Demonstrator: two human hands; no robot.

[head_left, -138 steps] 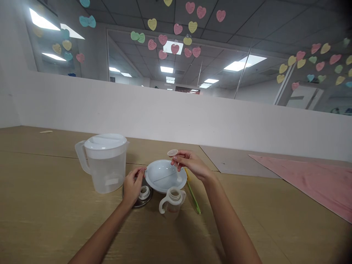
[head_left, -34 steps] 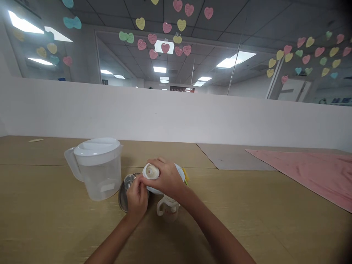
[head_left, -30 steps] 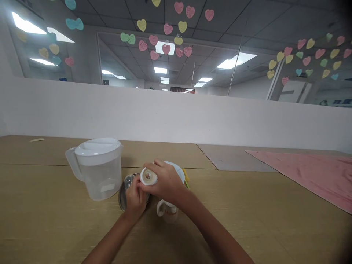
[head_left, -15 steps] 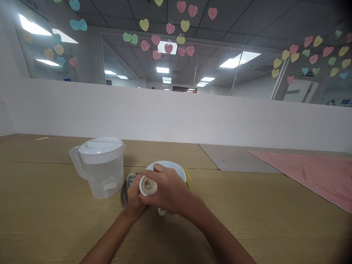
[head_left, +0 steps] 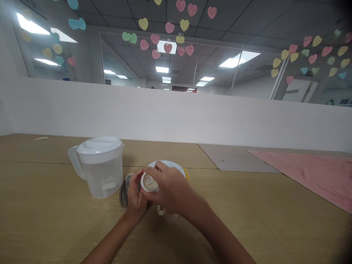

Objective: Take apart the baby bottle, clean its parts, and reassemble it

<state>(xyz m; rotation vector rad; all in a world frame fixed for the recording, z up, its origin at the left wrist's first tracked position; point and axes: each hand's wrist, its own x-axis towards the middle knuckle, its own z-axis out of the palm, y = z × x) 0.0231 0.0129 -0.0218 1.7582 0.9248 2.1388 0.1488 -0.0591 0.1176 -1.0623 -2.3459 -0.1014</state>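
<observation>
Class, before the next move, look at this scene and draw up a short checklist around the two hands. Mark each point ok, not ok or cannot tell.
1. Right hand gripping the white screw ring: ok.
2. Left hand holding the clear plastic cap: cannot tell.
3. Round steel dish resting on the wooden table: ok.
4. White lid on the plastic pitcher: ok.
5. Contents of the handled bottle, mostly hidden behind the right hand: cannot tell.
</observation>
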